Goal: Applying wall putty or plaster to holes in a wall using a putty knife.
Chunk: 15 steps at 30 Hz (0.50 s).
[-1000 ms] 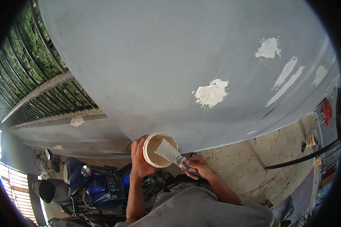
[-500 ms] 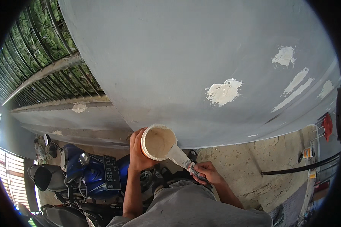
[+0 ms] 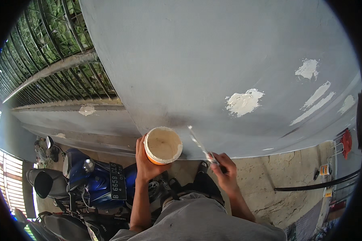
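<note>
Bearing pale patches (image 3: 244, 103), grey wall (image 3: 181, 60) meets concrete floor (image 3: 269, 172) beyond the tub (image 3: 156, 160)

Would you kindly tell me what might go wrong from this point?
Pale filler on the putty knife might drop, as the right hand holds the knife beside the tub rather than over it. The tub might slip, since only the left hand supports it.

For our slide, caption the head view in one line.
Left hand grips a tub, right hand a scraper, by a grey wall with white patches.
</note>
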Tool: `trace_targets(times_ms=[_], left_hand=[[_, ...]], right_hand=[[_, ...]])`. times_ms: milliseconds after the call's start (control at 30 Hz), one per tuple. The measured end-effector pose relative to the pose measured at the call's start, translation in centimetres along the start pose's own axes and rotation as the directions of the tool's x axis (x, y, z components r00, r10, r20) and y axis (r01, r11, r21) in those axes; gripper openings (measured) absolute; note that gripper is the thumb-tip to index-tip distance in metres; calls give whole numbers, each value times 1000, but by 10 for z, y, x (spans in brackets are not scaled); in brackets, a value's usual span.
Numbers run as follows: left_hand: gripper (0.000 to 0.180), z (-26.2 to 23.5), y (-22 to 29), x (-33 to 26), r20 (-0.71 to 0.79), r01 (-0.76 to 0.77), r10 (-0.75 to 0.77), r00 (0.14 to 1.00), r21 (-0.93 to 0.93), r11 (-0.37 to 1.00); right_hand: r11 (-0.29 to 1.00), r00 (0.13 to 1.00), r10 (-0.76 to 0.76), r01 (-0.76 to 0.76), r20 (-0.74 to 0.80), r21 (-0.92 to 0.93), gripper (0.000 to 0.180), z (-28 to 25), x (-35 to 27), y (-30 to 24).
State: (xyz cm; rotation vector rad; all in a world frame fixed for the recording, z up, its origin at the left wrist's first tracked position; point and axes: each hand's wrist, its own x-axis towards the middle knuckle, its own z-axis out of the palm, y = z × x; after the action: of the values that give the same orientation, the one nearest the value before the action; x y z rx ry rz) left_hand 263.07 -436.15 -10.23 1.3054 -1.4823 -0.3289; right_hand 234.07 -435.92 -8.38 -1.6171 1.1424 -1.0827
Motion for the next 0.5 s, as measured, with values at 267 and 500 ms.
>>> trace_targets(times_ms=[267,500], left_hand=[[97,-7,4,0,-66,-23,29,997,81,996],[97,-19,-5,-5,-81,19,-12,997,85,996]], right_hand=[[968,974,-211,220,83,-122,44,59,3,22],[962,970,-222,234,94,-143,45,65,-8,27]])
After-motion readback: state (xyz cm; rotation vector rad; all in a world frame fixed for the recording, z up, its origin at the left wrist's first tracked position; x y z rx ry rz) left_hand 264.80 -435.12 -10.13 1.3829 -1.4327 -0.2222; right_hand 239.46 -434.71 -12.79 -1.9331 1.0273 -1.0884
